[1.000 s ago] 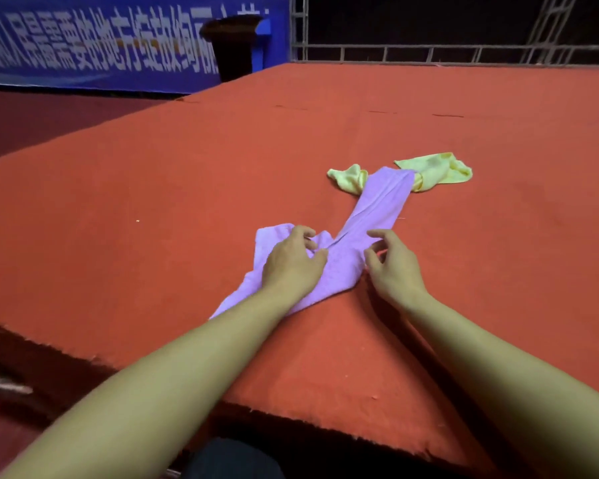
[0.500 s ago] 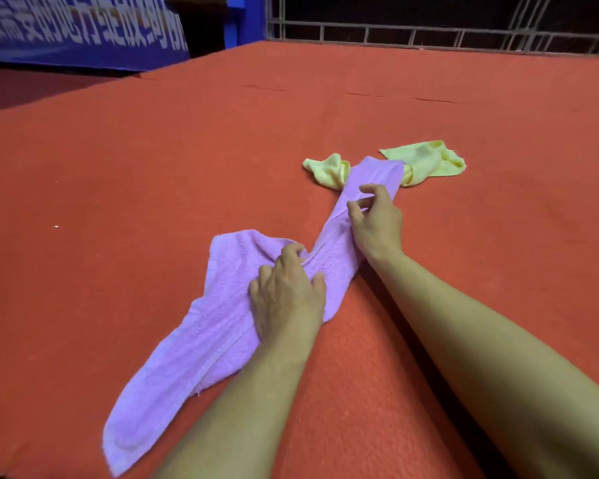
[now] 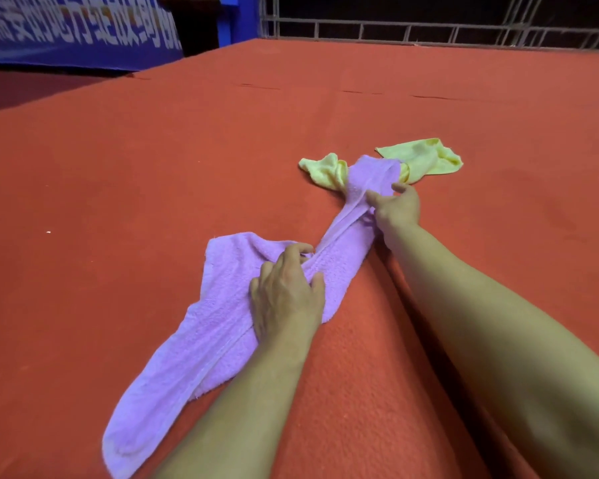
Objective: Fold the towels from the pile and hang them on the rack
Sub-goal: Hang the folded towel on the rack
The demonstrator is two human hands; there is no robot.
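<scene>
Since the earlier frame the right hand has reached farther up the purple towel, now pinching its far end where it overlaps the yellow towel. Meanwhile the left hand presses flat, fingers unclenched, on the towel's middle on the red table, probably anchoring it for straightening.

Right hand advanced along purple towel, apparently gripping.

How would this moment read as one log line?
step: spreading purple towel | left hand: pressing it | right hand: pinching far end | yellow towel: partly underneath | rack: unseen
</scene>
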